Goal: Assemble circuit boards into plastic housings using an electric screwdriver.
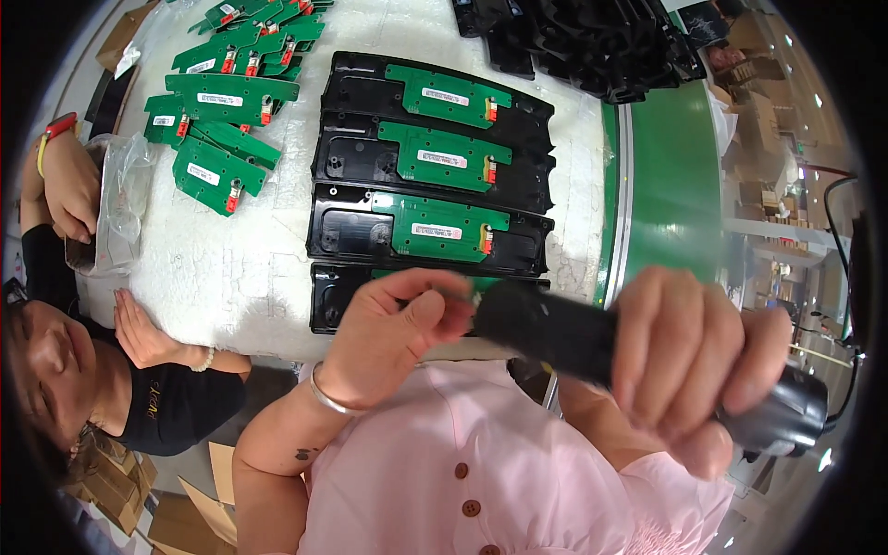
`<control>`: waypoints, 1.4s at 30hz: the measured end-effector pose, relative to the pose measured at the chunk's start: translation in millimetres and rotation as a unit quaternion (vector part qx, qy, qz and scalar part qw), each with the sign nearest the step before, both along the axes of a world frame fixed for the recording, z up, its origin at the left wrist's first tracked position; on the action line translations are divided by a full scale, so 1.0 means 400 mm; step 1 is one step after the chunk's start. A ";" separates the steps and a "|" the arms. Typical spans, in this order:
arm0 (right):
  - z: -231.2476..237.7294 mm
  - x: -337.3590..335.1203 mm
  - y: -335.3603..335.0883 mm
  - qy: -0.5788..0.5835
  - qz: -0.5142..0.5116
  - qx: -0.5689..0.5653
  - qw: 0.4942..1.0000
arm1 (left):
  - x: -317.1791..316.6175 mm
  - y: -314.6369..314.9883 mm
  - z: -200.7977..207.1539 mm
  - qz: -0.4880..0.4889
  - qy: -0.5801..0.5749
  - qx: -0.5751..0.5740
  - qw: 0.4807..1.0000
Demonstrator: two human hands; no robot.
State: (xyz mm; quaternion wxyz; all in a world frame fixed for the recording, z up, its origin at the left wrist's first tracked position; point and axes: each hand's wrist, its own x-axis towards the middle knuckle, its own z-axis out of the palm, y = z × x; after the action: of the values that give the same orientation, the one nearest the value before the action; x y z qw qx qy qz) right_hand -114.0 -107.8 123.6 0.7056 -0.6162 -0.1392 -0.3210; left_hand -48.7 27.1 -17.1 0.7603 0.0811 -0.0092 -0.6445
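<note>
My right hand (680, 361) is wrapped round a black electric screwdriver (555, 328), held tilted with its front end pointing left. At that end is my left hand (384, 338), its thumb and fingers drawn together. Blur and the fingers hide whatever small thing they may pinch. Beyond my hands lies a column of black plastic housings (347, 227), each with a green circuit board (439, 228) on it. The nearest housing (331, 301) is partly covered by my left hand and the screwdriver.
Loose green circuit boards (208, 97) are heaped at the far left. More black plastic parts (592, 42) are piled at the far right, beside a green strip (666, 185). At the left, a co-worker's hands (143, 328) rest near a clear plastic bag (125, 199). A black cable (844, 277) hangs at the right.
</note>
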 end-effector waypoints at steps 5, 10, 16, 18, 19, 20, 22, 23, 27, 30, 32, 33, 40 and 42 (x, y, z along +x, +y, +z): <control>-0.090 0.072 -0.014 0.127 -0.120 -0.024 0.984 | -0.012 -0.006 0.044 -0.086 0.038 0.097 0.991; -0.126 0.100 -0.029 0.155 -0.131 -0.007 0.979 | -0.009 0.020 0.033 -0.114 -0.029 0.112 0.987; -0.129 0.113 -0.034 0.183 -0.134 -0.020 0.974 | 0.002 0.029 0.024 -0.126 -0.066 0.100 0.985; -0.132 0.121 -0.035 0.188 -0.113 -0.031 0.975 | 0.004 0.033 0.018 -0.128 -0.101 0.091 0.982; -0.131 0.126 -0.034 0.198 -0.110 -0.036 0.973 | 0.004 0.034 0.016 -0.093 -0.094 0.098 0.986; -0.128 0.130 -0.036 0.207 -0.109 -0.041 0.971 | 0.004 0.031 0.017 -0.060 -0.087 0.104 0.989; -0.138 0.130 -0.058 0.191 -0.078 -0.032 0.978 | 0.004 0.026 0.029 -0.036 -0.063 0.131 0.989; -0.144 0.132 -0.064 0.174 -0.047 -0.021 0.983 | 0.006 0.025 0.030 -0.013 -0.039 0.159 0.986; -0.136 0.133 -0.047 0.228 -0.098 -0.124 0.961 | 0.016 0.025 0.022 0.012 -0.009 0.165 0.986; -0.093 0.107 -0.022 0.177 -0.123 -0.107 0.971 | 0.020 0.022 0.011 0.032 0.047 0.144 0.988; -0.020 0.070 -0.011 0.112 -0.052 -0.059 0.991 | 0.020 0.011 0.015 0.019 0.068 0.141 0.987; 0.007 0.080 -0.047 0.057 0.168 -0.031 0.984 | 0.017 0.013 0.014 0.021 0.068 0.143 0.987; 0.025 0.038 -0.005 -0.019 0.089 -0.070 0.993 | 0.016 0.000 0.012 0.022 0.067 0.090 0.993; 0.024 0.034 0.003 -0.020 0.065 -0.072 0.995 | 0.013 0.002 0.005 0.020 0.070 0.095 0.993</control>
State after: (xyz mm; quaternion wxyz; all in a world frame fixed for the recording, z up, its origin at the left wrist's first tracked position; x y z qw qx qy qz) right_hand -100.3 -106.7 133.4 0.6762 -0.6484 -0.2153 -0.2757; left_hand -43.5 28.0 -15.2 0.7608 0.1079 0.1076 -0.6309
